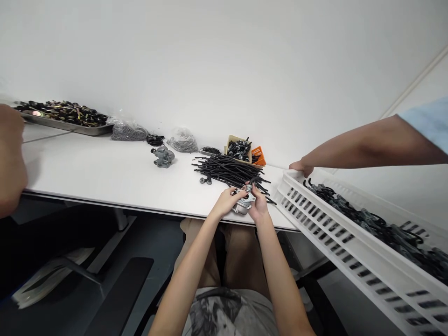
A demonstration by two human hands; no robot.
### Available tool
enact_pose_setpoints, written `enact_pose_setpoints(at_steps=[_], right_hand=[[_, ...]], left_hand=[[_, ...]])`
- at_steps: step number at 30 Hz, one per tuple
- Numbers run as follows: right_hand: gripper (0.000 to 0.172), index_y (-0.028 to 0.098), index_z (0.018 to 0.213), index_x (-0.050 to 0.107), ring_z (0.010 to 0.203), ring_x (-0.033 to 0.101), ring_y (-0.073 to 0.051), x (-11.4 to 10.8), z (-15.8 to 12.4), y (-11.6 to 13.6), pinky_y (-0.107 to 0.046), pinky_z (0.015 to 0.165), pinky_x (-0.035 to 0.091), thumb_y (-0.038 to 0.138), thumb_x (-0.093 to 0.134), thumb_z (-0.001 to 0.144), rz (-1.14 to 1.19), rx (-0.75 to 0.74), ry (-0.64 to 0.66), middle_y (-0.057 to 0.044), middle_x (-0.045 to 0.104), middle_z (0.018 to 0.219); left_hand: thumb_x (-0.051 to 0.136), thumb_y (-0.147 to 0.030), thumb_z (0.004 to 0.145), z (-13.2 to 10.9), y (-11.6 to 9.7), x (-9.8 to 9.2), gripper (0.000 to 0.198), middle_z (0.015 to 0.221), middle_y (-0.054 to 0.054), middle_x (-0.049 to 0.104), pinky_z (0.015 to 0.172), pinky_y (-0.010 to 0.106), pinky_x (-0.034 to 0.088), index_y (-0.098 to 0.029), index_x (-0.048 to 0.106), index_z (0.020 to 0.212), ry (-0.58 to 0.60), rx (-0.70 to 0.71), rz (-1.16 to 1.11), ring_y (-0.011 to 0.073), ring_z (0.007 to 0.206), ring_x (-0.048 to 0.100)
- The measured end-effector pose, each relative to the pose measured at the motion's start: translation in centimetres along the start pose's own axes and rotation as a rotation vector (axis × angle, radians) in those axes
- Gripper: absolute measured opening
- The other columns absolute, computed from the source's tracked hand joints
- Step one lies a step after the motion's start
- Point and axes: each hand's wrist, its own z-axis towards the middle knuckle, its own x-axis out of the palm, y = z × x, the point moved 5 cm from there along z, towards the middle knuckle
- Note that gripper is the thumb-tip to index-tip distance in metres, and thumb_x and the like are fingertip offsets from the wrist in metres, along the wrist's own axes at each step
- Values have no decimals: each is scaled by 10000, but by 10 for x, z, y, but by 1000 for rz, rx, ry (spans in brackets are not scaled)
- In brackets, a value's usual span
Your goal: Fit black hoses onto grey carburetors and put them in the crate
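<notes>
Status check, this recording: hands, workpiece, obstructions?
Left hand and right hand: both holding silver metal carburetor. Carburetor at near edge of white tabletop. Pile of thin black tubes just beyond, possibly obstructing.

left hand (pixel 225 202) and right hand (pixel 259 204) cover parts of the carburetor (pixel 241 207); white crate (pixel 360 237) and pale-blue sleeve (pixel 429 127) run off the right edge, a co-worker's arm (pixel 11 161) off the left!
</notes>
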Motion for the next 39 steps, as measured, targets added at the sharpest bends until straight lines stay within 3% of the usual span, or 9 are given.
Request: enact_pose_setpoints(at_steps=[9,27,39], right_hand=[[162,216,803,705,731,656,-164,1,-1,0,-304,759,539,347,748,717,43,29,-56,6,716,752],[133,227,862,707,718,656,-140,-1,2,-1,-266,716,527,228,720,730,81,-16,14,11,733,825],[154,218,865,712,726,642,-163,-1,1,0,-297,727,522,277,711,723,8,-31,28,-13,723,828]], left_hand=[[667,-577,753,0,2,-1,482,952,81,726,825,301,458,-134,713,937,-5,-6,30,219,890,635],[644,-601,758,0,0,-2,478,816,43,672,747,283,431,-131,675,836,-15,8,30,181,782,586],[678,-565,754,0,0,-1,479,931,80,706,816,300,453,-120,702,932,-4,6,-34,208,868,612]])
